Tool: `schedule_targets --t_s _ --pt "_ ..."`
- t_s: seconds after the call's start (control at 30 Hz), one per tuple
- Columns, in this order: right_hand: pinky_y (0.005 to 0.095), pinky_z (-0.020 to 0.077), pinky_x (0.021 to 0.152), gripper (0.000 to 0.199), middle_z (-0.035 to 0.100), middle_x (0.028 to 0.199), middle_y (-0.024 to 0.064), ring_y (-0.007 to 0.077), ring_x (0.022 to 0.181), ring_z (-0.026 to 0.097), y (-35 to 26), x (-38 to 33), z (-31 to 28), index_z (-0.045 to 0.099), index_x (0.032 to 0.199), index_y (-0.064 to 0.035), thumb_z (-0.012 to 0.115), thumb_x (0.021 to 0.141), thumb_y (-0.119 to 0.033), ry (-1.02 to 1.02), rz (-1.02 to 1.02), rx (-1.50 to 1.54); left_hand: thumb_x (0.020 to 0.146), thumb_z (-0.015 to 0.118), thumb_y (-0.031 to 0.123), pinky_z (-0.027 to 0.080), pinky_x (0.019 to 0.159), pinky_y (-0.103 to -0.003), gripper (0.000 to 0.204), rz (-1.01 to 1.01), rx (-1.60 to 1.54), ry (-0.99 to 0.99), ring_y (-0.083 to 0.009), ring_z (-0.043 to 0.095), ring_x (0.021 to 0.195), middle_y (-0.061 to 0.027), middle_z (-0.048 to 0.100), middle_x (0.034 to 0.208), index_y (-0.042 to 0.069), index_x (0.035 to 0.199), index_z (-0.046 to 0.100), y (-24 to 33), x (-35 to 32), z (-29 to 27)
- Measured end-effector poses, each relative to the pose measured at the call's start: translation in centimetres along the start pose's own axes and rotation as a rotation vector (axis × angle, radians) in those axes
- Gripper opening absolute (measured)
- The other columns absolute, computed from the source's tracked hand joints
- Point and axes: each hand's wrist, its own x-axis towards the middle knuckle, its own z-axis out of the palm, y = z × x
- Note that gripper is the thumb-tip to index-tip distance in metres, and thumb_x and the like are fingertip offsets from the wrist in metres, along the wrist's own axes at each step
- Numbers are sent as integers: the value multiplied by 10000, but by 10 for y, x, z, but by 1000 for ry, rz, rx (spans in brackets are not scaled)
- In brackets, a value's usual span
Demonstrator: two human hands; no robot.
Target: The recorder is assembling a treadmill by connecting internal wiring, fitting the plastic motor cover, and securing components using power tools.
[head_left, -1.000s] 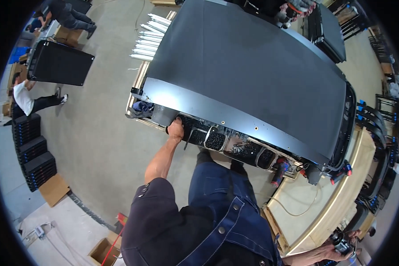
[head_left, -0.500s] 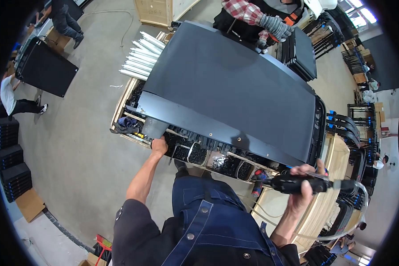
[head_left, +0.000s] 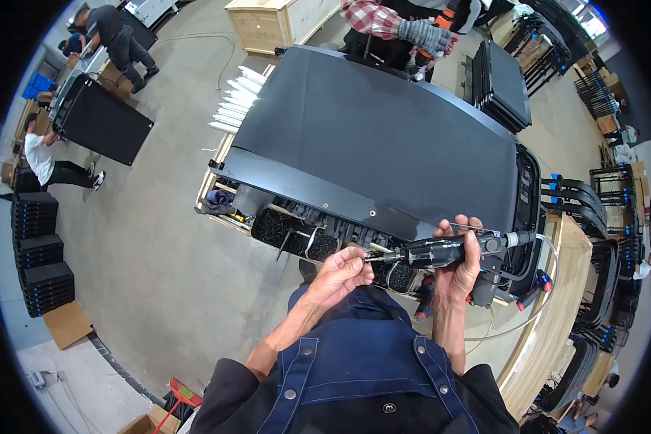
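Power driver (head_left: 435,253): held crosswise over the near right edge of the dark panel (head_left: 383,137), its bit (head_left: 377,258) pointing left and a pale hose (head_left: 555,264) leaving its right end.
Right hand (head_left: 457,278): curled round the driver's body, fingers on the far side.
Left hand (head_left: 340,276): thumb and fingers pinching the bit at its tip; they cover that end, so whether a small fastener sits there I cannot tell.
Left bin (head_left: 267,244): on the panel's near side, full of small black pieces too fine to tell apart.
Middle bin (head_left: 311,242): more black pieces, its near right part behind the left hand.
Right bin (head_left: 388,276): black pieces too, partly covered by the driver.
Wooden crate (head_left: 257,32): far left, cut off at the top; contents out of sight.
Co-worker's gloved hand (head_left: 425,37): on an orange drill (head_left: 421,58) at the panel's far edge.
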Motion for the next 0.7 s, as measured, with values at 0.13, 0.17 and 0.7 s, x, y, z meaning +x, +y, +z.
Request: schedule_targets --t_s 0.13,0.17,0.7 --pt "434 589 879 415 619 1188 158 317 1027 669 -10 2 -16 506 1290 -64 691 923 -118 20 4 17 983 653 102 617 832 -339 205 16 -3 13 -223 723 910 -125 713 1005 39 1171 601 -15 5 7" --pt "434 589 879 415 619 1188 158 317 1027 669 -12 2 -19 506 1290 -64 691 923 -118 23 4 18 978 659 92 619 825 -337 201 38 28 43 -226 725 899 -126 712 1007 30 1161 603 -18 7 12" --pt "444 561 929 531 600 1217 195 313 1018 688 3 11 -9 425 1330 -35 693 874 -82 114 -58 -214 960 685 95 624 790 -340 190 25 494 271 -231 731 872 -156 713 970 -29 1090 623 -5 37 12"
